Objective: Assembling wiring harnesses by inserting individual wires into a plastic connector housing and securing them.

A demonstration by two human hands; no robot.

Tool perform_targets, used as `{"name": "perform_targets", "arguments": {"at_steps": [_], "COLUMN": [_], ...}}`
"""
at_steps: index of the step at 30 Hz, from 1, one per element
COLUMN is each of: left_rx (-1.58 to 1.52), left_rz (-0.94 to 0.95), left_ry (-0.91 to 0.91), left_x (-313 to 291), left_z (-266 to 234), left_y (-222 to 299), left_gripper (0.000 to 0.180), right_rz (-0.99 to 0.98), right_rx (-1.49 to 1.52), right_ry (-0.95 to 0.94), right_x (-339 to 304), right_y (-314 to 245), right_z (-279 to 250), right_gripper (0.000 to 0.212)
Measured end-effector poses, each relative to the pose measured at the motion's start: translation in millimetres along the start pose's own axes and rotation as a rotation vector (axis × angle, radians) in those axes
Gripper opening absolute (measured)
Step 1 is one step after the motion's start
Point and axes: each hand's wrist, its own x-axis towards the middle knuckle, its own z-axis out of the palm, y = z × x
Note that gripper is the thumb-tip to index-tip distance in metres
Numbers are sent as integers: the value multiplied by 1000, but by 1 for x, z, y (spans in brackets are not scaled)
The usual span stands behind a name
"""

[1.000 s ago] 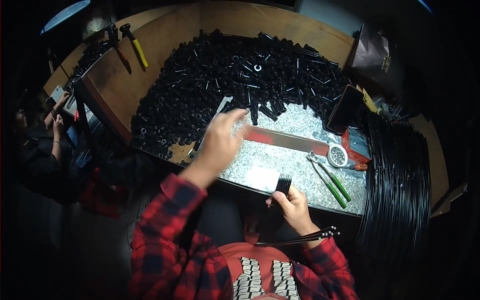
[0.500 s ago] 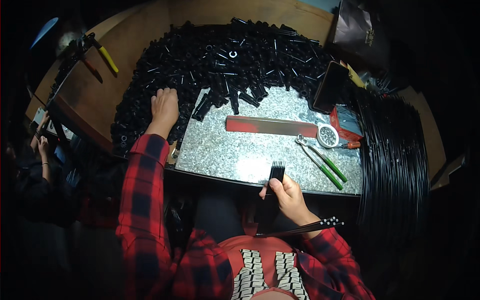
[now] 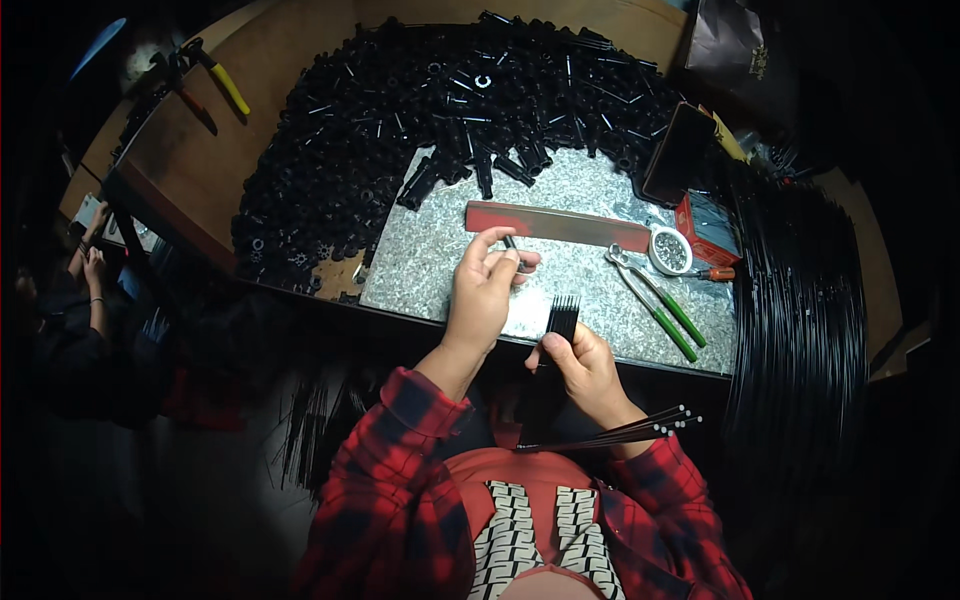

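My left hand (image 3: 482, 298) is raised over the stone slab (image 3: 410, 275), thumb and fingers closed on a small black tubular part (image 3: 510, 242). To its right and a little nearer me, my right hand (image 3: 585, 372) grips a bundle of thin black rods (image 3: 564, 315). The rods' narrow tips fan in a row above the thumb. Silvery round ends (image 3: 682, 420) of rods show by my right wrist; whether they belong to the same bundle I cannot tell. Behind the slab rises a large heap of black tubular parts (image 3: 400, 120).
On the slab lie a red-and-grey bar (image 3: 560, 224), green-handled pliers (image 3: 655, 305), a white round dish of small bits (image 3: 671, 250), a red box (image 3: 707, 235) and an orange-handled tool (image 3: 718, 274). Long black rods (image 3: 800, 290) drape at right. Another person's hands (image 3: 95, 265) show far left.
My left hand has come from the left side of the heap to above the slab near my right hand, now with a small black tubular part. The right hand keeps its rods.
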Motion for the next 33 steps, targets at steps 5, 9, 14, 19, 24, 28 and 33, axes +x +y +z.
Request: {"name": "perform_targets", "arguments": {"at_steps": [5, 9, 14, 19, 24, 28, 33], "left_rx": [31, 19, -158, -198, -288, -290, -280], "left_rz": [26, 6, -128, -241, -276, -302, -324], "left_ry": [-18, -28, -66, -100, -209, -246, -284], "left_x": [-3, -5, -9, -14, -17, -18, -19], "left_z": [8, 10, -1, -15, -19, -18, -17], "left_y": [-3, -1, 11, 22, 21, 23, 22], "left_gripper": [27, 26, 30, 40, 34, 34, 34], "right_rz": [-33, -49, -55, -47, -23, -7, 6], "right_rx": [-21, -31, 2, 17, 32, 40, 46], "right_ry": [6, 17, 13, 16, -4, -9, -30], "right_x": [-3, -3, -3, -2, -2, -1, 1], "right_y": [-1, -2, 1, 4, -3, -4, -3], "right_z": [2, 5, 3, 2, 4, 5, 5], "right_gripper": [21, 20, 24, 27, 26, 25, 24]}}
